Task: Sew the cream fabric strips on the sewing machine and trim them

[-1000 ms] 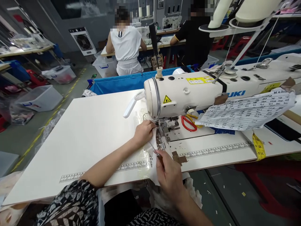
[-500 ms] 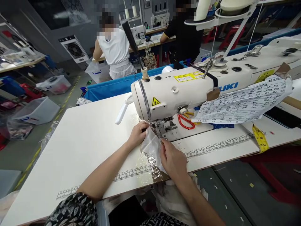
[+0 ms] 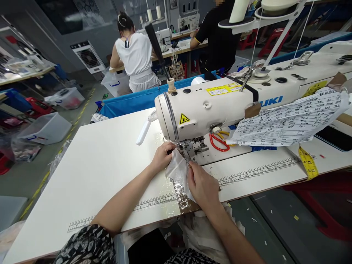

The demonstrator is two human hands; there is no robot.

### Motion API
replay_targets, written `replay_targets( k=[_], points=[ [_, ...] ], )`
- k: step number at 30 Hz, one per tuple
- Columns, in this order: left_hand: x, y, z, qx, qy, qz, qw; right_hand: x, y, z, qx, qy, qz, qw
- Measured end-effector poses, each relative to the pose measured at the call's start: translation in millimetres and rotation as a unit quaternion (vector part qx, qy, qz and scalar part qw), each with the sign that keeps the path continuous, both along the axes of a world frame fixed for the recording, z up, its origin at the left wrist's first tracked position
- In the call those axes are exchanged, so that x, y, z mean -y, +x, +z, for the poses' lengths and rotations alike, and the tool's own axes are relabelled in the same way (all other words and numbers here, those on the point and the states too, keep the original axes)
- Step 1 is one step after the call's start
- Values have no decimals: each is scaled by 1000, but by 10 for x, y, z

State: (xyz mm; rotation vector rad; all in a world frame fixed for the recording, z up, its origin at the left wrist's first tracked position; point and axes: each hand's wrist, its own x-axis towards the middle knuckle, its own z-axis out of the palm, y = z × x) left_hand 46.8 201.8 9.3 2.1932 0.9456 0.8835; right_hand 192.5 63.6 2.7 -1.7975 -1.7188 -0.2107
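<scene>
White cloth [image 3: 177, 169] lies just below the middle of the frame, pinched near its top by the left hand [image 3: 163, 156]. To the right of it, the right hand [image 3: 202, 182] is closed on a slim metal tool [image 3: 189, 162], mostly hidden by the fingers; whether they also grip the cloth, I cannot tell. Under the cloth, shiny clear tape [image 3: 180, 198] covers a strip of the white worktop [image 3: 110, 157]. Just above both hands is the head of a sewing machine [image 3: 198, 113], whose body runs to the right edge of the frame. Beside its needle area are the red and yellow handles [image 3: 217, 146] of a cutting tool. Farther right, a handwritten sheet [image 3: 286, 123] hangs in front of the machine, with a yellow tape measure [image 3: 308, 165] below it and a dark phone [image 3: 335, 138] near the edge. Upper right stand thread cones [image 3: 238, 11]. Across the top, one person in white [image 3: 136, 55] and another in black [image 3: 222, 38] sit at other machines.
</scene>
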Motion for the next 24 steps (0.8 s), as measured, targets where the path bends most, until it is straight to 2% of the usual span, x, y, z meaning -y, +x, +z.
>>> replay_targets(
  k=[6,15,22,24],
  points=[
    [5,0,-9,-23,27,4,999,-11,-13,-13,19,5,-3,1000],
    [-5,51,-69,-91,181,9,979,-6,-36,-22,43,-1,-9,999],
    [-8,-20,-60,-63,107,7,992,-3,-42,-7,22,-32,-7,999],
    [-7,-28,-50,-64,108,6,992,-5,-39,3,19,-47,-3,999]
  ],
)
